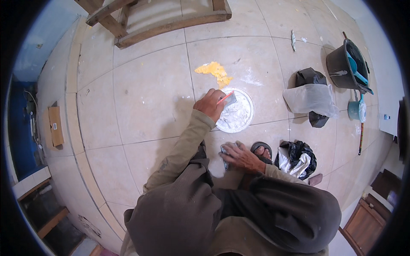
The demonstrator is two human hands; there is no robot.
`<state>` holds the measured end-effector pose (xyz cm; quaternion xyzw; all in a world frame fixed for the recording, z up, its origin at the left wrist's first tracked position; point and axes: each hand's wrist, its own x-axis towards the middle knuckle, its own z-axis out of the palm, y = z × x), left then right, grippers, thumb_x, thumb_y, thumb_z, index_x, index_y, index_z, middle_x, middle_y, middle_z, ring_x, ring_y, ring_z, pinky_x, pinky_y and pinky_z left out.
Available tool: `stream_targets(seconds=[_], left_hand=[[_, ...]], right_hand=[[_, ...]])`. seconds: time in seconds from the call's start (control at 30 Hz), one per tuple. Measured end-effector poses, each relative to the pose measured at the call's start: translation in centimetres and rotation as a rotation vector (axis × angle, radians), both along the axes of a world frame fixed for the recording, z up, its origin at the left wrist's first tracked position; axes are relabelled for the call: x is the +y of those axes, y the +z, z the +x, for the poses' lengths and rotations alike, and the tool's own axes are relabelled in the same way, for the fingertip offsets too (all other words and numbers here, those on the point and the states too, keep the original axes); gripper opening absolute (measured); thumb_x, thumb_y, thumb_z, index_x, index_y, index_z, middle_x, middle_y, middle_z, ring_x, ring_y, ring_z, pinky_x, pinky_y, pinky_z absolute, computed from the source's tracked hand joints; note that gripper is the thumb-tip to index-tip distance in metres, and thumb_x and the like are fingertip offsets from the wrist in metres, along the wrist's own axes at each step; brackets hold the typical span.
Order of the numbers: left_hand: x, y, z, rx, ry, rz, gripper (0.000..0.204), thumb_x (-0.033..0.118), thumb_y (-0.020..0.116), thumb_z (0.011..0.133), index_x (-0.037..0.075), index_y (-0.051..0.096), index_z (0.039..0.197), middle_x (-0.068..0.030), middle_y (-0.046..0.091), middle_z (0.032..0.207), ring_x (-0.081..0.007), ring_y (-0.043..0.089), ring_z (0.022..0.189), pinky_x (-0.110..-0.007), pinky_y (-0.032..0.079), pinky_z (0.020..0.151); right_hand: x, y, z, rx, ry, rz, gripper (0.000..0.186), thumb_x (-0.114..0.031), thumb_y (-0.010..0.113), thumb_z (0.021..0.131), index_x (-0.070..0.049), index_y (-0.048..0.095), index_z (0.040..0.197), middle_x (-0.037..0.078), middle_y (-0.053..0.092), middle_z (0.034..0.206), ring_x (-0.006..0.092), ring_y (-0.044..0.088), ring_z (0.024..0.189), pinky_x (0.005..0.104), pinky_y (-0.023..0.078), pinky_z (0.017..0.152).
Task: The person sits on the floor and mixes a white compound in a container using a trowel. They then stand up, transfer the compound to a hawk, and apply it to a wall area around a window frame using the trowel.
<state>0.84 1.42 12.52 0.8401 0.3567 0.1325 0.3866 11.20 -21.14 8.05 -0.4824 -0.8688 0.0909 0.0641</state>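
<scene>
My left hand point(208, 105) is closed on a scraper point(231, 100) with a grey blade and a red strip along its edge. Its blade rests in white paste point(235, 115) on a round, shallow white tray point(252, 112) on the floor. Nearer to me, my right hand point(244, 158) has its fingers bent over a flat grey piece point(224, 158), perhaps a second blade; the hand covers most of it. Whitish residue point(217, 169) shows beside that piece. Just past the tray lies a crumpled yellow scrap point(215, 72).
A wooden frame point(171, 30) stands at the far left. To the right are a plastic-wrapped bundle point(309, 98), a black bucket point(341, 64), a teal dipper point(355, 110) and an open black bag point(302, 155). My sandalled foot point(262, 151) is by my right hand. A cardboard box point(55, 126) lies left.
</scene>
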Motion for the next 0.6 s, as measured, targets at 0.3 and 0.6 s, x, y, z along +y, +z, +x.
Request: stream_targets(seconds=[0.3,0.6], left_hand=[[0.2,-0.5,-0.9,0.003,0.124,-0.261,0.039,0.013,0.06,0.083,0.008,0.055,0.122,-0.0152,0.062,0.115,-0.0307,0.063,0.099,-0.038,0.05,0.085],[-0.2,-0.5,-2.4,-0.096,0.219,-0.408,0.044,0.005,0.062,0.081,0.007,0.049,0.122,-0.0113,0.062,0.092,-0.0183,0.063,0.078,-0.032,0.053,0.069]], right_hand=[[2.7,-1.7,-0.5,0.006,0.034,-0.224,0.037,-0.018,0.052,0.085,-0.009,0.052,0.121,0.013,0.049,0.126,0.0282,0.048,0.118,0.0416,0.044,0.092],[1.4,6.1,5.1,0.332,-0.345,-0.688,0.03,-0.008,0.057,0.079,-0.002,0.054,0.108,0.018,0.064,0.094,0.0378,0.063,0.089,0.0465,0.049,0.078]])
